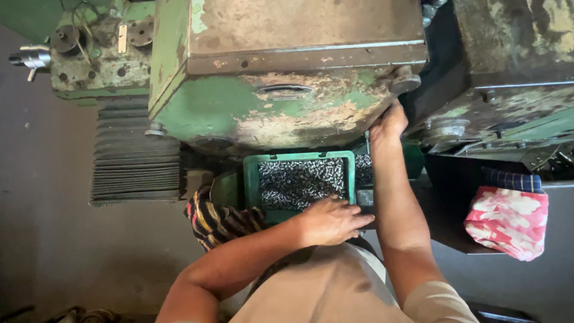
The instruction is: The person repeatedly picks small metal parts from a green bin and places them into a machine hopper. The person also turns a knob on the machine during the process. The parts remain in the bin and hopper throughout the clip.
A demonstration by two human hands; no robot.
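- Green plastic crate, rectangular, sits low in front of the person, tucked under the overhang of the worn green machine; it is filled nearly to the rim with small shiny metal parts.
- The left hand lies palm-down on the crate's near rim, fingers spread loosely and touching the edge of the parts; it pinches nothing that I can see.
- The right hand reaches up to the machine's lower right corner, fingers curled against it just below a round metal knob; whether it grips anything there I cannot tell.
- Judged from the load, the crate will be heavy, and its plastic walls may flex; the rim at both short ends looks the soundest hold. The loose parts are hard, likely oily and apt to slide or spill if tilted.
- A striped cloth lies just left of the crate; a red-and-white patterned cloth rests on a dark ledge well to the right.
- Bare grey concrete floor on the left; black ribbed bellows hang beside the machine. Cramped, dim workshop space.
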